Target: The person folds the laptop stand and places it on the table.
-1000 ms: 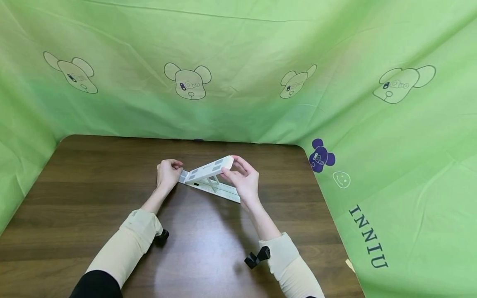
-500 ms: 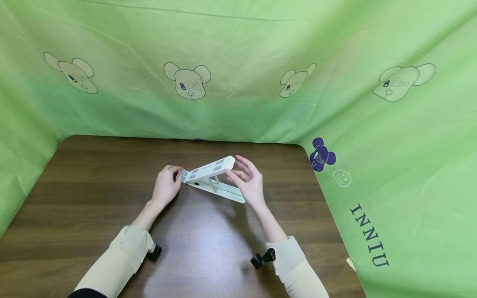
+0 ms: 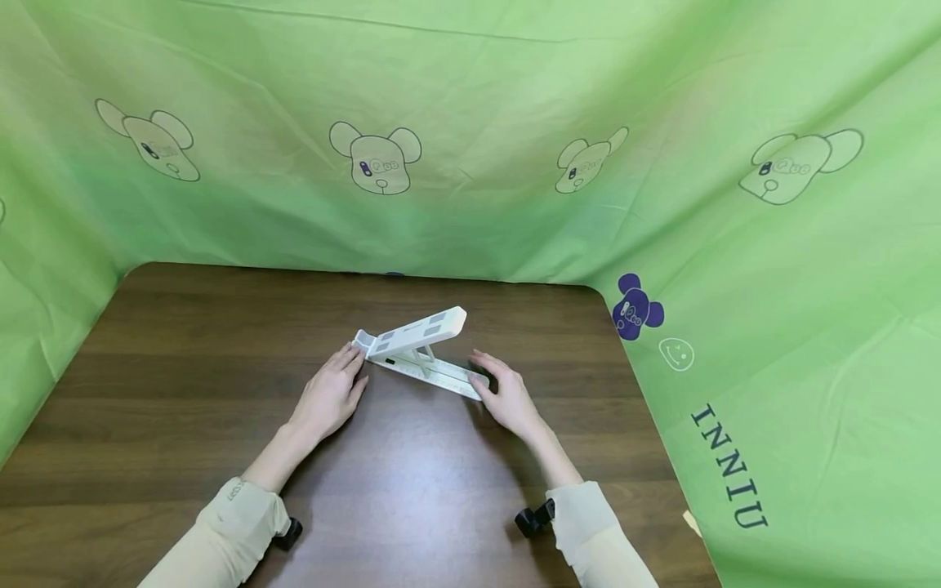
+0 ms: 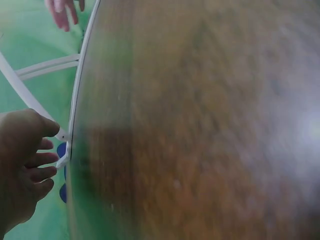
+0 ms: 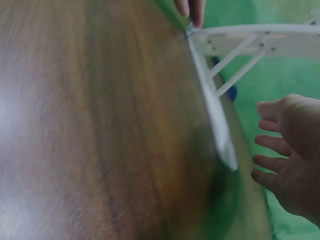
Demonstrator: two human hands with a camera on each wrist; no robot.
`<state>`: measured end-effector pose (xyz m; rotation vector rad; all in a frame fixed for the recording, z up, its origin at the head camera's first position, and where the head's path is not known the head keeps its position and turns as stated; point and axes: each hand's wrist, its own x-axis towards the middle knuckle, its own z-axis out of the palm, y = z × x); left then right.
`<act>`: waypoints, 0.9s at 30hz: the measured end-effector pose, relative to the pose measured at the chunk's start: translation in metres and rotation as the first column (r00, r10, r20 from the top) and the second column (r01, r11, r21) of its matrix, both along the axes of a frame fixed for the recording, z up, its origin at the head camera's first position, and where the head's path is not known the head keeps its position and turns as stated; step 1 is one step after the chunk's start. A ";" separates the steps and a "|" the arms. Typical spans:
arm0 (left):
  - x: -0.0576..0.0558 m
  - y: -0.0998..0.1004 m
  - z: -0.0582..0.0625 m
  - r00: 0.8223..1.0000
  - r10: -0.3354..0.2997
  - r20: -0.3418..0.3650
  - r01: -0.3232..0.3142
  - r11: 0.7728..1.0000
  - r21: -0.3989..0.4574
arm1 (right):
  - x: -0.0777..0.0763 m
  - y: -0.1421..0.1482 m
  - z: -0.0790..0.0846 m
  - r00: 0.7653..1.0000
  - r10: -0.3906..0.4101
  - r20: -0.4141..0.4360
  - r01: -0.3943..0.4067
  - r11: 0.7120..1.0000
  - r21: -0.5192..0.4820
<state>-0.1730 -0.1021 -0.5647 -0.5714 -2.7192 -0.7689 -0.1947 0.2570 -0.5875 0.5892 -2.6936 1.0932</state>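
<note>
A white folding laptop stand [image 3: 415,333] rests on the table, its upper arm raised at a slant on thin struts over the base [image 3: 441,377]. Grey pads line the arm's top. My left hand [image 3: 326,400] lies at the stand's left, hinged end, fingers stretched out; in the right wrist view its fingertips [image 5: 196,14] overlap that end, though contact is hard to tell. At the base's right end is my right hand [image 3: 510,398], fingers spread and slightly bent. The right wrist view shows this right hand [image 5: 292,160] apart from the stand [image 5: 214,100].
The brown wooden table [image 3: 220,343] has rounded far corners. A green curtain [image 3: 485,98] with printed bear heads hangs behind it and along both sides. A small pale piece [image 3: 692,523] shows at the table's right edge.
My right hand has let go of the raised arm and come down to the base's right end. The left hand's fingers have straightened from their pinch on the hinged end. The stand keeps its slant.
</note>
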 end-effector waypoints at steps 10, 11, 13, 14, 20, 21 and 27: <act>0.006 0.005 0.012 0.997 0.010 0.074 -0.003 0.996 -0.094 | -0.005 0.004 -0.020 0.999 0.005 0.047 -0.010 0.993 0.116; 0.006 0.005 0.012 0.997 0.009 0.076 -0.001 0.995 -0.099 | -0.003 0.003 -0.019 0.999 0.008 0.044 -0.013 0.993 0.120; 0.007 0.006 0.012 0.996 0.007 0.084 0.003 0.994 -0.110 | 0.000 0.001 -0.017 0.999 0.010 0.050 -0.016 0.994 0.112; 0.007 0.006 0.012 0.996 0.006 0.087 0.004 0.993 -0.115 | 0.002 0.000 -0.015 0.999 0.012 0.050 -0.017 0.994 0.107; 0.006 0.006 0.013 0.993 0.010 0.116 0.006 0.989 -0.145 | 0.012 -0.006 -0.005 0.999 0.004 0.031 -0.005 0.999 0.044; 0.006 0.006 0.013 0.993 0.011 0.120 0.008 0.989 -0.151 | 0.013 -0.008 -0.003 1.000 0.004 0.017 -0.005 0.999 0.034; 0.005 0.008 0.018 0.987 0.012 0.162 0.018 0.983 -0.181 | 0.023 -0.017 0.013 1.000 -0.009 0.001 0.009 1.000 -0.008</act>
